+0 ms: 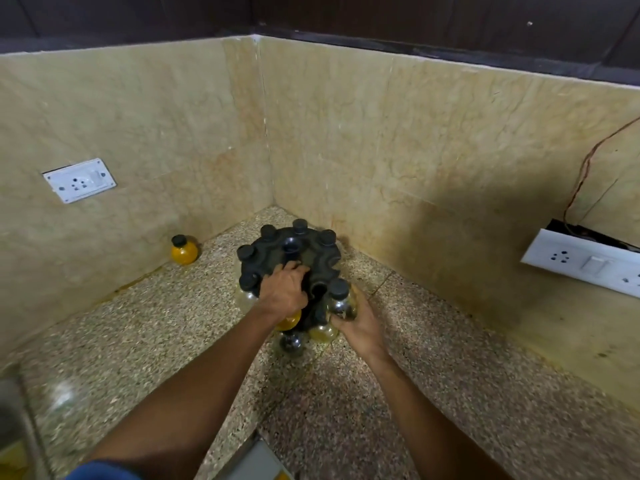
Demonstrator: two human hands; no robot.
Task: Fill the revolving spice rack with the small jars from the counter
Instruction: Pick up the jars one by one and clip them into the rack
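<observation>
The black revolving spice rack (313, 256) stands in the corner of the speckled counter, with several black-capped jars hanging in its top ring. My left hand (284, 289) grips the front of the rack's top plate. My right hand (360, 322) holds a clear jar with a black cap (339, 299) at the rack's front right slot. More jars, one yellow-filled (289, 323), sit in the lower tier under my hands. One yellow-filled jar with a black cap (183, 250) stands alone on the counter by the left wall.
Stone walls close the corner behind and on both sides of the rack. A white socket plate (79, 180) is on the left wall, a switchboard (585, 263) with a loose wire on the right. A blurred metal object (17, 420) sits at the lower left edge.
</observation>
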